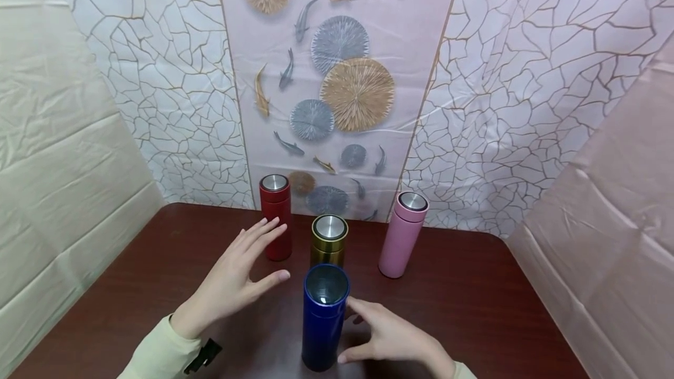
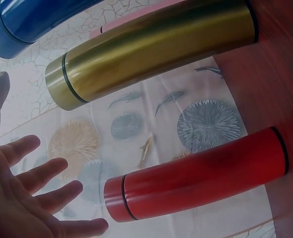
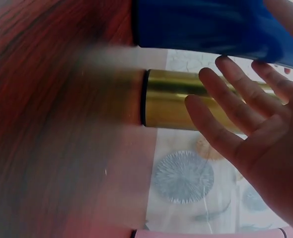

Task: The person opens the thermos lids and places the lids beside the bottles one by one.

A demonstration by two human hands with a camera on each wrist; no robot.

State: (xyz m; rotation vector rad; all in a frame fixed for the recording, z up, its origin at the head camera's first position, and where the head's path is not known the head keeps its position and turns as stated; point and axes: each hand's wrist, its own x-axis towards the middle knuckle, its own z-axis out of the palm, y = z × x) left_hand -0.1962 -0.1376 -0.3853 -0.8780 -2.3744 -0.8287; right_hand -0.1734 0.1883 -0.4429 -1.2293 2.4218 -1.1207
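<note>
A blue thermos flask (image 1: 323,332) stands upright nearest the person. Just to its right is my right hand (image 1: 387,332), thumb and fingers spread; whether a fingertip touches the flask I cannot tell. My left hand (image 1: 234,276) hovers left of the blue flask, fingers extended, holding nothing. Beyond its fingertips stands a red flask (image 1: 277,221). Directly behind the blue flask is a gold flask (image 1: 329,238), its lower part hidden in the head view. Farther right stands a pink flask (image 1: 404,235). The left wrist view shows the gold flask (image 2: 151,49) and red flask (image 2: 196,181) beyond the open left palm.
All the flasks stand on a dark reddish-brown table (image 1: 463,297) with rounded back corners. A patterned cloth backdrop (image 1: 337,151) with fish and round motifs hangs behind it. Plain cloth walls (image 1: 58,192) close off both sides. A black strap (image 1: 203,357) hangs at the left cuff.
</note>
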